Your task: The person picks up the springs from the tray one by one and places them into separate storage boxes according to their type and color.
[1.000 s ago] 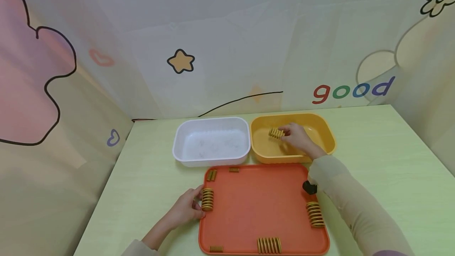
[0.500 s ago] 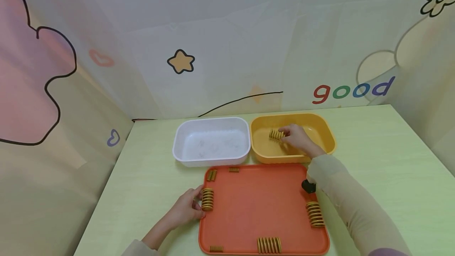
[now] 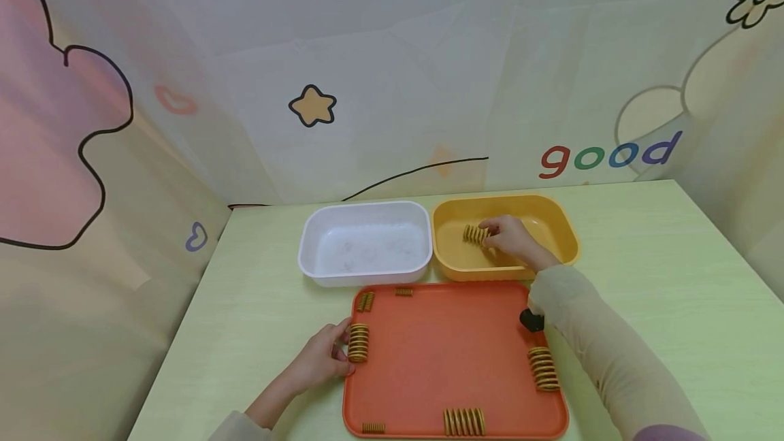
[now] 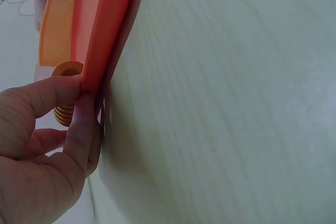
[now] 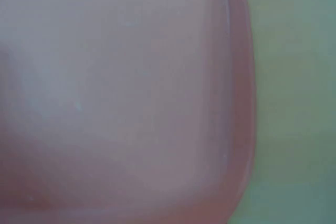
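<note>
Gold coil, one end hidden from us by the fingers of the right hand; whether it touches the floor of the yellow tub, we cannot tell. Black item, partly behind the right sleeve. Near-left small coil, turns too fine to count. Left hand, cropped in its wrist view. Orange-red tray, blurred in right wrist view.

super orangey-red tray, gold coil springs, plain white bin, mustardy yellow bin, pale green wood-grain tabletop, rainbow-ish "good" lettering
</note>
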`<action>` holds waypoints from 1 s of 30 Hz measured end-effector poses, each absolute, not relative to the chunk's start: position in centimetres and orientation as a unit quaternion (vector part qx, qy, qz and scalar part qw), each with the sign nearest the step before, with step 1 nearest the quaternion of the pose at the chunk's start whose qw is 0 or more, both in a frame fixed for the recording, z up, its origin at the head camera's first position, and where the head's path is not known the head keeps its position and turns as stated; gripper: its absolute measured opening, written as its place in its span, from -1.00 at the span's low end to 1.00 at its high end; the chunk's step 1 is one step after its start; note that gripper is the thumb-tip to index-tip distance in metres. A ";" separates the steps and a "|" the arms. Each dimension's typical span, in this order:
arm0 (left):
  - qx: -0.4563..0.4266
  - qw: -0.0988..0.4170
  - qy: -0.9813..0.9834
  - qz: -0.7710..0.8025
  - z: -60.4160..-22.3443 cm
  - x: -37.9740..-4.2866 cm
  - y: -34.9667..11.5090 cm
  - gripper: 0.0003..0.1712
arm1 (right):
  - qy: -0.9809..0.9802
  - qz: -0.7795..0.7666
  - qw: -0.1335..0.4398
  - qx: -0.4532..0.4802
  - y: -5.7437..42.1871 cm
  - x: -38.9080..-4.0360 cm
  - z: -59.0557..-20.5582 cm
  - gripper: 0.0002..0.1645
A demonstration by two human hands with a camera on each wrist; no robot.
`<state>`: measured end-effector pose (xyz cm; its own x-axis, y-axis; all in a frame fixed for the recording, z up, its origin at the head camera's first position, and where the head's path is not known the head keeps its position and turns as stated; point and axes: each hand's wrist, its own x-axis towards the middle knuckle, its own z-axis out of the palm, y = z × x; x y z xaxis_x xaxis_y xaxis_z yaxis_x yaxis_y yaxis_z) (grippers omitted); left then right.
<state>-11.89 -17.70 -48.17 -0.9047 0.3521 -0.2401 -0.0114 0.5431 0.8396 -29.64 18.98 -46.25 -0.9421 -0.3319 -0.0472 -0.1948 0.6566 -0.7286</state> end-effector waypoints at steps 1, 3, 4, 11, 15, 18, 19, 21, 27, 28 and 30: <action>0.100 0.194 0.857 0.467 -48.2 -11.9 -17.7 -0.06 | 0.906 -0.388 0.088 -0.145 19.0 -29.6 -46.2 -0.56; 0.100 0.194 0.857 0.467 -48.1 -11.9 -17.7 -0.06 | 0.906 -0.388 0.088 -0.143 19.1 -29.6 -46.2 -0.56; 0.100 0.194 0.857 0.467 -48.1 -11.9 -17.7 -0.06 | 0.907 -0.386 0.088 -0.142 19.1 -29.6 -46.2 -0.57; 0.100 0.195 0.857 0.466 -48.0 -11.8 -17.6 -0.06 | 0.909 -0.384 0.101 -0.126 19.4 -29.6 -46.3 -0.54; 0.102 0.194 0.858 0.465 -48.0 -11.8 -17.6 -0.06 | 0.907 -0.392 0.106 -0.112 19.4 -29.3 -45.9 -0.51; 0.105 0.191 0.860 0.462 -47.9 -11.8 -17.6 -0.06 | 0.905 -0.399 0.097 -0.109 19.5 -29.2 -45.7 -0.51; 0.106 0.190 0.861 0.460 -47.9 -11.8 -17.6 -0.06 | 0.905 -0.400 0.092 -0.110 19.6 -29.2 -45.7 -0.52; 0.107 0.189 0.862 0.458 -47.9 -11.7 -17.6 -0.06 | 0.903 -0.406 0.083 -0.112 19.8 -29.1 -45.6 -0.53; 0.109 0.185 0.863 0.457 -47.8 -11.6 -17.5 -0.05 | 0.899 -0.415 0.070 -0.118 20.2 -28.4 -45.1 -0.55; 0.108 0.186 0.863 0.458 -47.8 -11.6 -17.5 -0.05 | 0.899 -0.416 0.069 -0.119 20.3 -28.3 -44.9 -0.55; 0.107 0.187 0.862 0.459 -47.8 -11.7 -17.4 -0.05 | 0.899 -0.415 0.068 -0.119 20.3 -28.2 -44.8 -0.56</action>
